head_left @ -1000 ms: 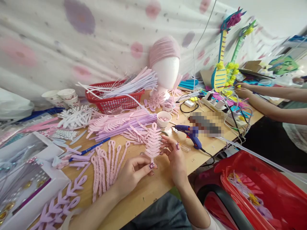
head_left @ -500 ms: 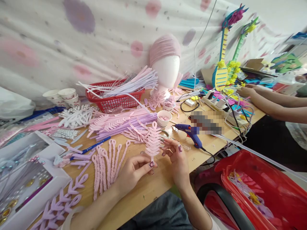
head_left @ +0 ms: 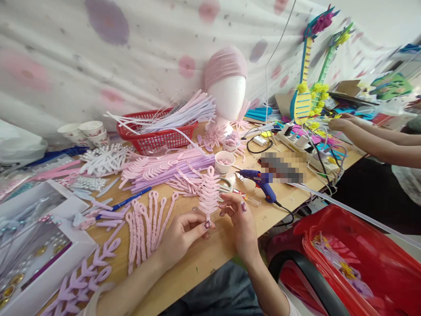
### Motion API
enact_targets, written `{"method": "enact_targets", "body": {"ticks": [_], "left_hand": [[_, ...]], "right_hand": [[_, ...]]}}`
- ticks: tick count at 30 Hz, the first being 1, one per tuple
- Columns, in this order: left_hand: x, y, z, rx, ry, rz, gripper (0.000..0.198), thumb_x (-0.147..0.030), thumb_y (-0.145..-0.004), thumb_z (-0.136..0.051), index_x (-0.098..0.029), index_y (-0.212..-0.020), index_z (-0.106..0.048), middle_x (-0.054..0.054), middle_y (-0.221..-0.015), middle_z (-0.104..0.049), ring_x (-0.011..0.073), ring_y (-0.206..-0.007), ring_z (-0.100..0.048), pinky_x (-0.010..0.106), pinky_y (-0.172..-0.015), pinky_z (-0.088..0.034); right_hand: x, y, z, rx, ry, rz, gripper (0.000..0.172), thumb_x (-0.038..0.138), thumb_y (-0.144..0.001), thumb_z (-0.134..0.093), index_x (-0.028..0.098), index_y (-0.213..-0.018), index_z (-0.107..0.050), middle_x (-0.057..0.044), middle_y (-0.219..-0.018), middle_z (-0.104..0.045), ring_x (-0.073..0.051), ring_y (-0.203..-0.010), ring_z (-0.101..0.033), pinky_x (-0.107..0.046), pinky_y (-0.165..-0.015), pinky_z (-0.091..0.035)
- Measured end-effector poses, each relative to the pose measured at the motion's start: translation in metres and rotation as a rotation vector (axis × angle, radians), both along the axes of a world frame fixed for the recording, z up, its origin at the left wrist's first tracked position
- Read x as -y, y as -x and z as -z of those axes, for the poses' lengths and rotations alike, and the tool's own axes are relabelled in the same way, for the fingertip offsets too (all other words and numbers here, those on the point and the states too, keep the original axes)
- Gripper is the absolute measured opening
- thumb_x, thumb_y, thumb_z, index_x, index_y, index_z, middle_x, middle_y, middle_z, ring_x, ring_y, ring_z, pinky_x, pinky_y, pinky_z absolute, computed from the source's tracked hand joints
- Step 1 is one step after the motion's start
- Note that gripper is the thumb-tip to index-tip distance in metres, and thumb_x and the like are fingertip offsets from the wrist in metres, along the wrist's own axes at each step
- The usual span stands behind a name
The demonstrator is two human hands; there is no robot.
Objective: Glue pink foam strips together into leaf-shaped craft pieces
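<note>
A pink pipe-cleaner leaf (head_left: 208,193), with a loop at its top and paired V-shaped fronds, stands upright in front of me. My left hand (head_left: 186,232) pinches its short stem from below between thumb and fingers. Beside the leaf's lower right edge is my right hand (head_left: 241,224), its fingers loosely bent and apart; whether a fingertip touches the fronds I cannot tell. Several pink twisted pipe-cleaner strips (head_left: 141,228) with looped tops lie left of my hands. Behind the leaf are bundled pink and purple pipe cleaners (head_left: 171,169).
A blue glue gun (head_left: 259,182) rests right of my hands, near a white paper cup (head_left: 224,162). Behind stand a red basket (head_left: 158,142) and a foam head (head_left: 230,96). A red bag (head_left: 378,254) is at lower right. Another person's arms (head_left: 378,131) reach in at right.
My right hand's fingers have shifted slightly to the left, closer to the leaf. My left hand keeps its pinch on the stem.
</note>
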State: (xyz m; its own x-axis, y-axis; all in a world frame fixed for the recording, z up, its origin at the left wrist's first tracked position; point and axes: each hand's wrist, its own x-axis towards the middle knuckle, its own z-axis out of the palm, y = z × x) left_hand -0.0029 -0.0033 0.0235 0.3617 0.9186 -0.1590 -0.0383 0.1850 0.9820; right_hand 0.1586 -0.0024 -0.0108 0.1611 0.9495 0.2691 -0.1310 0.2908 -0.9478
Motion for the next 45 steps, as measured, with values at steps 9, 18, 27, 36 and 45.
{"method": "enact_targets", "body": {"ticks": [9, 18, 27, 36, 45], "left_hand": [[0.000, 0.000, 0.003, 0.012, -0.002, -0.005, 0.026, -0.039, -0.072, -0.070, -0.014, -0.071, -0.074, 0.005, -0.073, -0.064, 0.0163, -0.064, -0.060, 0.029, -0.066, -0.048], [0.001, 0.000, 0.002, -0.012, -0.021, -0.010, 0.028, -0.041, -0.074, -0.070, -0.014, -0.072, -0.074, 0.003, -0.065, -0.062, 0.0172, -0.064, -0.060, 0.029, -0.065, -0.048], [0.001, 0.000, 0.002, -0.001, -0.002, -0.018, 0.028, -0.041, -0.072, -0.070, -0.014, -0.071, -0.074, 0.003, -0.064, -0.060, 0.0166, -0.062, -0.059, 0.029, -0.065, -0.047], [-0.002, -0.004, 0.010, 0.070, 0.021, -0.137, 0.032, -0.045, -0.076, -0.067, -0.013, -0.074, -0.069, 0.002, -0.064, -0.062, 0.0138, -0.058, -0.056, 0.027, -0.061, -0.048], [-0.003, -0.006, 0.022, 0.217, 0.094, -0.194, 0.033, -0.047, -0.079, -0.065, -0.014, -0.081, -0.060, -0.002, -0.063, -0.058, 0.0105, -0.053, -0.053, 0.025, -0.054, -0.046]], "right_hand": [[0.004, -0.002, 0.000, 0.056, 0.023, -0.010, 0.041, 0.051, -0.095, -0.036, 0.025, -0.103, -0.067, -0.006, -0.097, -0.060, -0.021, -0.085, -0.055, -0.035, -0.070, -0.046], [0.007, -0.006, 0.000, 0.073, 0.023, -0.005, 0.043, 0.050, -0.096, -0.034, 0.024, -0.098, -0.068, -0.006, -0.093, -0.059, -0.021, -0.084, -0.054, -0.034, -0.070, -0.046], [0.015, -0.006, 0.000, 0.096, 0.033, -0.021, 0.044, 0.047, -0.097, -0.032, 0.025, -0.089, -0.069, -0.005, -0.093, -0.060, -0.019, -0.079, -0.053, -0.034, -0.073, -0.043], [0.008, -0.043, -0.015, 0.447, 0.026, 0.282, 0.037, 0.044, -0.086, -0.060, 0.020, -0.059, -0.054, 0.002, -0.056, -0.048, -0.014, -0.054, -0.043, -0.027, -0.054, -0.033], [0.000, -0.129, -0.004, 0.924, 0.072, 0.822, 0.042, 0.060, -0.071, -0.066, 0.020, -0.079, -0.054, -0.001, -0.071, -0.050, -0.020, -0.066, -0.047, -0.034, -0.063, -0.036]]}}
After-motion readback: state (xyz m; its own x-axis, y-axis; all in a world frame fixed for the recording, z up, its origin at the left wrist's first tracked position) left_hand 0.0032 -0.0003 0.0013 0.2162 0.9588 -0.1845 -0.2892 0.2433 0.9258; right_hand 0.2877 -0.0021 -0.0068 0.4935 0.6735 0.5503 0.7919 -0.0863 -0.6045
